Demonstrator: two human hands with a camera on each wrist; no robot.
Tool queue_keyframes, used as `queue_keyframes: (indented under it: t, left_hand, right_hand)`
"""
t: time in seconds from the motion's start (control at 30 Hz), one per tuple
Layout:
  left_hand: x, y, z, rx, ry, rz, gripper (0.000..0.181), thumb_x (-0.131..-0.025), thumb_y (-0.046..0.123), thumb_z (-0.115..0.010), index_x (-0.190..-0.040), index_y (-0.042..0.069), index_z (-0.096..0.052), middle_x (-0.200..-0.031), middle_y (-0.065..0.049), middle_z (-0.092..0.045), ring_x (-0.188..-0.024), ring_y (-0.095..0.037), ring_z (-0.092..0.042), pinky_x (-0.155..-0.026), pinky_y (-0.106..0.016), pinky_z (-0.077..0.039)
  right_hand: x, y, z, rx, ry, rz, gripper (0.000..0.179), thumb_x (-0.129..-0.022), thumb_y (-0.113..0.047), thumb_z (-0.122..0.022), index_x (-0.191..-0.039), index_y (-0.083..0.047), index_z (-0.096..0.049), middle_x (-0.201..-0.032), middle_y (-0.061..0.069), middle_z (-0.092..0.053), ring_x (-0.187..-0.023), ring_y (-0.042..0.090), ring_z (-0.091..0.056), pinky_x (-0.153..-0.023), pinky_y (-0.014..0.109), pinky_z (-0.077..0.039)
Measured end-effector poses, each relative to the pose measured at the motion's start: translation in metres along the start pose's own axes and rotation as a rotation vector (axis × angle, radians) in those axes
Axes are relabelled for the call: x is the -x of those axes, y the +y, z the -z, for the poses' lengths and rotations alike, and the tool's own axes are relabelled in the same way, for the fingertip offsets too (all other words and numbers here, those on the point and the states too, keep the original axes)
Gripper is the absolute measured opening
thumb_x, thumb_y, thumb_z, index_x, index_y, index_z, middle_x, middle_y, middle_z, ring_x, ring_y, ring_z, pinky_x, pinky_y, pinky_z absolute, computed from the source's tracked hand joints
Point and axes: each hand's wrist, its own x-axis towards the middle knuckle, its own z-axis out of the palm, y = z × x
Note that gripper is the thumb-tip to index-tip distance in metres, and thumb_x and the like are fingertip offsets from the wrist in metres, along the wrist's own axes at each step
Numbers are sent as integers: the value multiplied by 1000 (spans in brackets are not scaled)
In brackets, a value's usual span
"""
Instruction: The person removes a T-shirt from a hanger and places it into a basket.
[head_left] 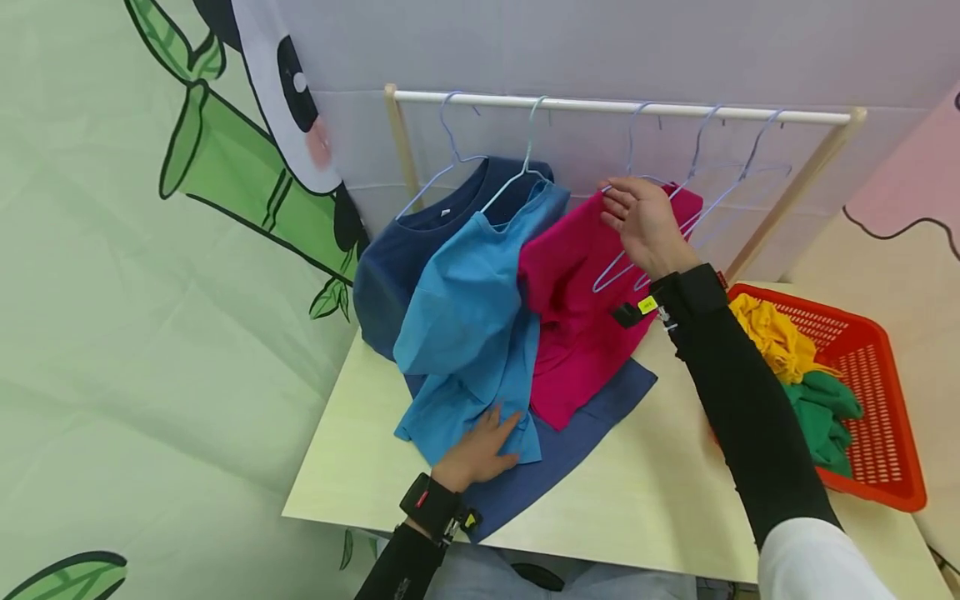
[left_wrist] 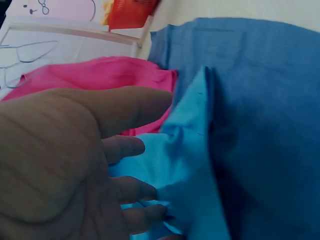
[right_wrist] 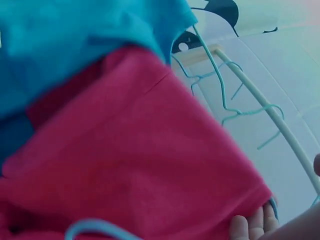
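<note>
Fingers (head_left: 489, 420) of the left hand (head_left: 476, 450) are spread and nearly straight over the lower part of a light blue shirt (head_left: 457, 317), towards the front edge of the desk (head_left: 337, 467); nothing is gripped by them. At the far side of the desk, one shoulder of a pink shirt (head_left: 573, 267) is touched by the right hand (head_left: 643, 221), its fingers loosely bent; whether cloth is pinched cannot be told. The pink shirt is draped downward over dark blue cloth (head_left: 603, 412), which is stretched towards the front edge. Thin hangers (head_left: 745, 173) are hooked on a white rail (head_left: 585, 104), the light blue shirt and a navy shirt (head_left: 390, 275) hung to the left. Yellow cloth (head_left: 772, 337) and green cloth (head_left: 821, 421) are held in a red basket (head_left: 903, 417) at the desk's right edge.
</note>
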Motion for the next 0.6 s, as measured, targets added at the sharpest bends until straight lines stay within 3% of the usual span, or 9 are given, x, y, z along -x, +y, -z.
queue_keyframes:
  t: [0.07,0.17,0.3,0.47,0.6]
  left_hand:
    - [0,-3,-4,21,-1,24,70,-106,20,-67,-166,4,-35,-173,-30,-19,-161,-47,-20,-123,-67,-27]
    - [-2,-6,-6,23,14,34,72,-104,19,-69,-165,0,-36,-172,-32,-21,-159,-47,-23,-123,-65,-29]
    - [-4,-9,-7,12,2,43,72,-104,20,-70,-164,-1,-35,-172,-32,-20,-160,-46,-22,-124,-63,-29]
    - [-3,-7,-5,-13,-10,53,71,-105,23,-69,-164,-1,-36,-171,-33,-20,-161,-46,-20,-124,-65,-26]
    - [-3,-3,-4,-15,-11,49,71,-105,23,-68,-164,-2,-37,-171,-33,-22,-161,-46,-20,-124,-67,-26]
  right_hand:
    - [7,-4,8,-7,45,51,11,-110,-14,-58,-107,-3,-61,-124,7,-64,-107,15,-54,-94,29,-46]
    - [18,-12,19,-20,69,97,13,-108,-10,-62,-96,-4,-65,-98,5,-69,-82,16,-53,-74,27,-45]
    - [28,-24,30,-9,25,108,15,-108,-8,-61,-98,-2,-69,-91,5,-67,-79,15,-50,-68,25,-40]
    - [30,-44,27,-11,-30,160,15,-106,-1,-62,-97,5,-73,-87,9,-65,-75,18,-54,-66,26,-47]
    - [41,-63,15,-9,-72,204,14,-104,0,-64,-103,10,-75,-93,14,-70,-79,22,-60,-67,29,-55]
